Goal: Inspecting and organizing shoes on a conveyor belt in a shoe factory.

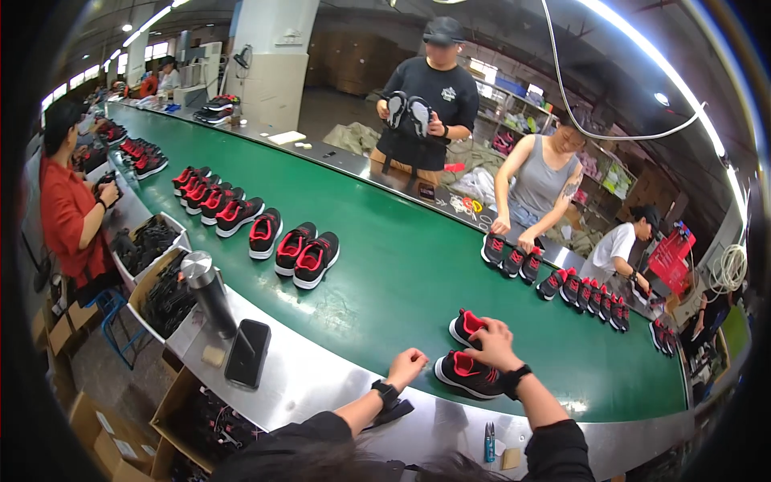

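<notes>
Two black sneakers with red lining and white soles lie side by side on the green conveyor belt in front of me. My right hand reaches over the near sneaker and has its fingers and thumb on the upper of the far sneaker. To the left of the pair, my left hand hovers at the belt's near edge, apart from both sneakers. Its fingers are curled closed, and nothing shows sticking out of them. A dark flat piece lies below that wrist on the metal ledge.
Thread snips, a phone and a steel flask sit on the metal ledge. More sneakers line the belt. Across it, a co-worker handles sneakers; another person holds a pair. Boxes stand left.
</notes>
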### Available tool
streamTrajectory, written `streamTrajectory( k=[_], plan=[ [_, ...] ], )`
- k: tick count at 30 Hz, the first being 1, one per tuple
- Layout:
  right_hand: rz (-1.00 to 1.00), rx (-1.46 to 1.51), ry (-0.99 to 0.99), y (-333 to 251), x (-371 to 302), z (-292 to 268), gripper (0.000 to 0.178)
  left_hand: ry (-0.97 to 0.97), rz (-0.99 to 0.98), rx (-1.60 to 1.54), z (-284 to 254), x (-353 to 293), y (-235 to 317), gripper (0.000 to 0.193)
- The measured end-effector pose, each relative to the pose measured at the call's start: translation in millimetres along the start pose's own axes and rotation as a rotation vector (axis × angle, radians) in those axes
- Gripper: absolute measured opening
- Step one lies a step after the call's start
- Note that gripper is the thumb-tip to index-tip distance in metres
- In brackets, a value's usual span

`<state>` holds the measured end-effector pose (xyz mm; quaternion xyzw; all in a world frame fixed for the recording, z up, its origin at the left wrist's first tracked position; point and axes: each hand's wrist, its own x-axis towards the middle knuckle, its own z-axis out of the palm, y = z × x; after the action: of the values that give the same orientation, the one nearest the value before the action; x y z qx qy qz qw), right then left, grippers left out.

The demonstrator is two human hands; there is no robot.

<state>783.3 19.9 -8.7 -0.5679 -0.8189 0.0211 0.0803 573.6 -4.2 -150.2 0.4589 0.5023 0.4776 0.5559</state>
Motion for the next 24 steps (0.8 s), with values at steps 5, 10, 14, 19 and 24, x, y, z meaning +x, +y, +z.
streamTrajectory(
  k=[5, 10, 14, 19, 24],
  plan=[
    [0.034, -0.199, -0.124, 31.2, 15.2, 52.9, 0.023, -0.091, -0.033, -0.069, -66.0, -118.7, 54.0, 0.02],
    [-0.026, -0.286, -0.006, 21.8, -7.6, 49.4, 0.02, 0.124, -0.162, -0.104, -134.1, -213.9, 45.6, 0.014],
    [-0.068, -0.414, 0.101, 25.4, -1.6, 66.9, 0.016, 0.141, -0.221, -0.145, -120.8, -244.8, 64.9, 0.012],
    [-0.282, -0.047, 0.134, -11.0, -29.6, 13.9, 0.016, -0.054, -0.092, -0.109, -78.0, -229.3, 73.8, 0.021],
    [-0.701, 0.14, 0.064, -59.9, -85.5, -14.7, 0.015, 0.112, 0.372, 0.505, -36.5, -204.2, 81.4, 0.055]
  ],
)
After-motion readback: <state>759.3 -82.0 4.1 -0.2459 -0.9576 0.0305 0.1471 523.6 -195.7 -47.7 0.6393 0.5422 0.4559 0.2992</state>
